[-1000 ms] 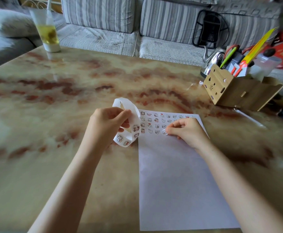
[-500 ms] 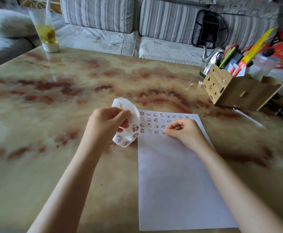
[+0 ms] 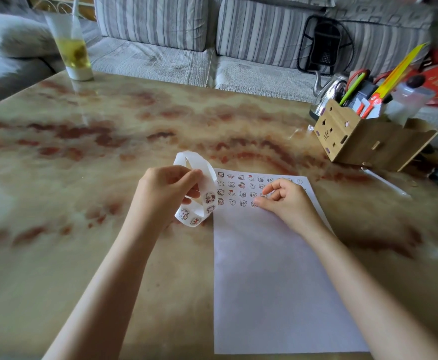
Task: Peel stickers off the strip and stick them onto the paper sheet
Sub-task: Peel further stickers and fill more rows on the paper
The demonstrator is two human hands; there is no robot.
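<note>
Lying flat on the surface [image 3: 103, 255], paper sheet [image 3: 277, 281], near part bare; right hand [image 3: 289, 203] on it, fingers [image 3: 272, 188] curled, nothing visibly held, thumb pressing beside far sticker rows [image 3: 241, 186]; left hand [image 3: 164, 196] pinching looped strip [image 3: 208, 197]: light, limp, stickers probably best lifted by an edge.

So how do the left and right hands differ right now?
The left hand grips the looped sticker strip beside the paper sheet's left edge; the right hand holds nothing visible. The left hand is over the bare table; the right hand is over the sheet, thumb tip at the lowest sticker row. Both have curled fingers.
</note>
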